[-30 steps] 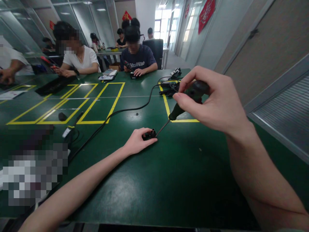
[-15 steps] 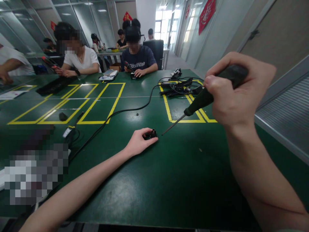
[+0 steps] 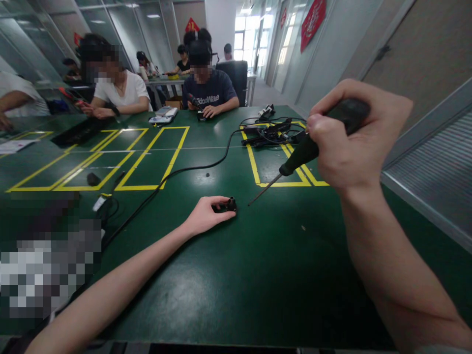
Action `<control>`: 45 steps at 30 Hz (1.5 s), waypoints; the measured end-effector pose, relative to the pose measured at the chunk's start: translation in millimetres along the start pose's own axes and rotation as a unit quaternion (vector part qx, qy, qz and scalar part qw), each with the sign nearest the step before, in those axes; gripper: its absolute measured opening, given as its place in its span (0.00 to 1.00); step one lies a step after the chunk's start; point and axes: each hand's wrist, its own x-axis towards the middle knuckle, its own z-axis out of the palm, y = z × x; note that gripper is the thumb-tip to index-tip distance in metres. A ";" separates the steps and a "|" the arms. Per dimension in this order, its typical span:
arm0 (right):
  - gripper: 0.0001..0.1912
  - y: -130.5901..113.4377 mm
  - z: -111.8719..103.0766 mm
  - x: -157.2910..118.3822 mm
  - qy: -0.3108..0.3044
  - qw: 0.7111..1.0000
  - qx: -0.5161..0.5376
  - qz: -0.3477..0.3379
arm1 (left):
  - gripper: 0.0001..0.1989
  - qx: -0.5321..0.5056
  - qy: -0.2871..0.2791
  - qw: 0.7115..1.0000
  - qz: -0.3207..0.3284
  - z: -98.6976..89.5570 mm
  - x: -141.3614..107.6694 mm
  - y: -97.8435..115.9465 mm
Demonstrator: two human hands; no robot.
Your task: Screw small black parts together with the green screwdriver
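My left hand (image 3: 206,215) rests low over the green table, its thumb and fingers closed around a small black part (image 3: 231,204) with a round metal-rimmed opening on top. What kind of part it is, I cannot make out. Raised at the right, my right hand (image 3: 354,135) grips a dark green-handled screwdriver (image 3: 297,157) with its fingers wrapped round the handle. The screwdriver slants down to the left. Its thin tip is just right of the black part, apart from it.
Tangled black cables and parts (image 3: 273,132) lie at the table's back right. A long black cable (image 3: 177,173) crosses the middle. Yellow tape (image 3: 151,187) marks rectangles on the green table (image 3: 280,275). People sit across it, one (image 3: 210,93) holding a tool.
My left hand has shifted slightly left with the black part, and its grip shows more of that part. The screwdriver stays in my right hand, nearly still; the whole view shifts a little.
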 end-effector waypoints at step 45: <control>0.15 4.9 1.7 -1.2 0.019 0.999 0.002 -0.044 | 0.48 0.042 -0.157 0.987 0.013 -80.2 24.5 -34.9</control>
